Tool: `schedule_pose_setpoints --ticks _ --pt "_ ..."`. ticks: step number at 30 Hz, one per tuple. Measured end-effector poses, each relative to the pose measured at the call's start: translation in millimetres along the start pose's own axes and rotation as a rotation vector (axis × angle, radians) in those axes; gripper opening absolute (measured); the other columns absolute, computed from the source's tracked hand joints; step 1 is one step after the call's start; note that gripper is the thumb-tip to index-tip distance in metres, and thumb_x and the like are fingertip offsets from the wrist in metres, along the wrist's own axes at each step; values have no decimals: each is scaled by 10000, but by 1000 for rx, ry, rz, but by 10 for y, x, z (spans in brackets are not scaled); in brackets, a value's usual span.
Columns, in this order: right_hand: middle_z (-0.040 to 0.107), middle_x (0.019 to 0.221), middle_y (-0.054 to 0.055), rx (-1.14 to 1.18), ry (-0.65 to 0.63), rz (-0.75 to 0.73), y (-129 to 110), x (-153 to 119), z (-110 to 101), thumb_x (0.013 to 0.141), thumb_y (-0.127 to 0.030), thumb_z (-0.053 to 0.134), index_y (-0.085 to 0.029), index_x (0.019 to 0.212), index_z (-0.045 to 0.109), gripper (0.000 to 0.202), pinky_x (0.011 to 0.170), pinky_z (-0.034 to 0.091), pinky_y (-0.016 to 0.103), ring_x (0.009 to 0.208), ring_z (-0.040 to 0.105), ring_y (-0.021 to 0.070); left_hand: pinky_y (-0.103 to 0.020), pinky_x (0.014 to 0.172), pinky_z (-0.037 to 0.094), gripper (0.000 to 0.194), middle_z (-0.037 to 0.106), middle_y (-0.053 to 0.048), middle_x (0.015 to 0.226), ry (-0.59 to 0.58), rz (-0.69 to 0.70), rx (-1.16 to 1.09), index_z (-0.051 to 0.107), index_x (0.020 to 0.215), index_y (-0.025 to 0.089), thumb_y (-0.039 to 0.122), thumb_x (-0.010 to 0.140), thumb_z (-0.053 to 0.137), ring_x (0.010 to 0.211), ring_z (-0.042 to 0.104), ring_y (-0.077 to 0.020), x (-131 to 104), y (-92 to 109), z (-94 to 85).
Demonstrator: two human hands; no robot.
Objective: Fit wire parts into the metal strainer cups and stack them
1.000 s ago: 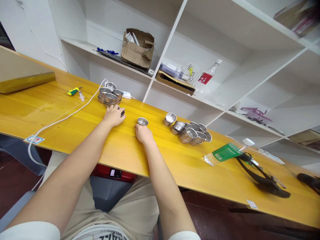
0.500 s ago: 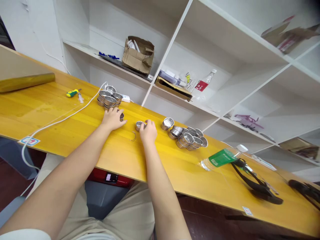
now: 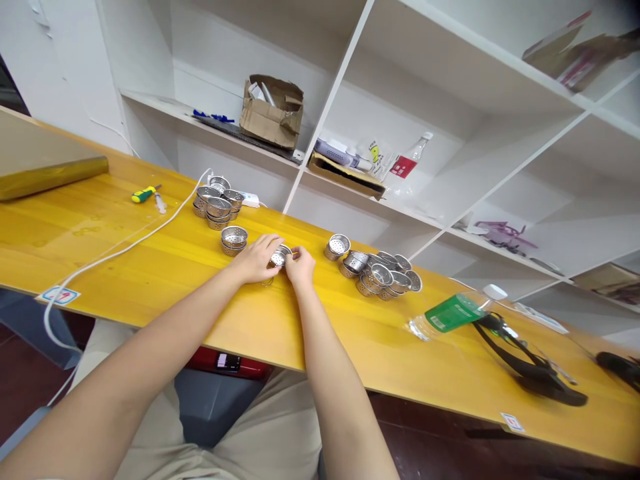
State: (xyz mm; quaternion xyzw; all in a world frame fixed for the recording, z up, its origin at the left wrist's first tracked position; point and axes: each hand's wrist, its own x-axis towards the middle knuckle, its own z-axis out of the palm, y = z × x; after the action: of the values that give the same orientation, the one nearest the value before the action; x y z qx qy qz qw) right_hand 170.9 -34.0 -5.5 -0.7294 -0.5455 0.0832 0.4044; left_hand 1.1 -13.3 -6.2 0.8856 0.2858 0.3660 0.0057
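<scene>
A small perforated metal strainer cup (image 3: 280,254) is between my two hands just above or on the yellow table. My left hand (image 3: 257,259) curls round its left side, the fingers over the far rim. On the other side, my right hand (image 3: 301,268) grips the rim with thumb and fingers. Part of a thin curved metal wire (image 3: 269,282) shows below the cup. Two stacked strainer cups (image 3: 234,239) stand to the left of my left hand. Behind them is a cluster of more strainer cups (image 3: 219,207). To the right lies a larger group of strainer cups (image 3: 380,275).
A white cable (image 3: 145,241) crosses the table (image 3: 350,333) at left, near a screwdriver (image 3: 144,195) and a small syringe (image 3: 160,203). At right are a green-labelled bottle (image 3: 453,313) on its side and a black strap (image 3: 530,373). White shelves (image 3: 425,215) stand behind.
My left hand has left the cup stack at left and moved right to the strainer cup at my right hand. The stack now stands free of it. The view has shifted slightly.
</scene>
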Motion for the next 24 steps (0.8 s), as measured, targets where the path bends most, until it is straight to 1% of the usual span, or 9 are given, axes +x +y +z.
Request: schedule_pose_setpoints --ticks 1,3,7,9,12,16,19,22,24 --pt "748 899 39 19 12 -34 -30 -27 -2 857 -225 562 -198 980 694 182 819 485 280 839 662 199 -543 1171 461 711 528 -198 1498 -7 -20 -19 452 1502 161 315 849 691 1404 509 -363 -5 -8 29" --pt "748 924 45 52 23 -84 -92 -82 4 868 -240 534 -193 1002 681 205 813 485 277 839 662 193 -545 1183 452 747 527 -213 1497 -8 -41 -51 422 1513 144 290 834 696 1408 517 -366 -6 -38 60" --pt "720 847 19 37 -10 -144 -176 -173 22 904 -270 521 -206 1015 664 192 787 472 278 780 646 187 -526 1186 453 694 575 -202 1446 29 -19 -92 441 1477 148 211 824 669 1379 558 -348 21 -84 52" --pt "725 892 35 -15 2 -196 -193 -197 11 937 -301 533 -210 1010 670 180 817 471 290 830 649 197 -507 1181 463 698 594 -184 1427 17 34 -128 447 1466 166 193 805 671 1363 577 -332 32 -82 43" --pt "730 1033 79 -88 42 -283 -203 -208 -28 988 -319 520 -208 1021 702 216 903 470 303 974 652 213 -467 1167 485 759 604 -161 1420 -18 97 -183 427 1479 184 168 763 677 1353 593 -310 32 -63 39" --pt "731 1097 86 -63 32 -332 -209 -211 -58 1038 -319 477 -202 1128 741 303 954 475 299 971 660 199 -463 1173 483 814 552 -177 1481 16 17 -172 394 1500 174 202 750 708 1389 566 -323 21 -52 34" --pt "715 1162 96 -47 65 -337 -216 -226 -42 1044 -323 473 -197 1202 743 337 962 475 296 988 658 196 -461 1142 504 762 582 -182 1425 43 -62 -174 422 1465 155 240 770 722 1333 604 -325 27 -44 19" --pt "692 1181 108 -53 107 -360 -232 -236 -25 1041 -314 462 -201 1174 754 339 996 466 315 1073 633 217 -458 1125 511 737 593 -171 1400 93 -135 -187 438 1444 165 258 776 733 1307 615 -320 43 -30 2" --pt "690 1164 116 -50 97 -399 -246 -238 -30 1036 -286 447 -199 1156 753 340 1024 459 333 1106 616 228 -457 1137 499 751 586 -166 1416 125 -159 -196 429 1455 175 258 775 735 1320 604 -316 51 -25 -6"
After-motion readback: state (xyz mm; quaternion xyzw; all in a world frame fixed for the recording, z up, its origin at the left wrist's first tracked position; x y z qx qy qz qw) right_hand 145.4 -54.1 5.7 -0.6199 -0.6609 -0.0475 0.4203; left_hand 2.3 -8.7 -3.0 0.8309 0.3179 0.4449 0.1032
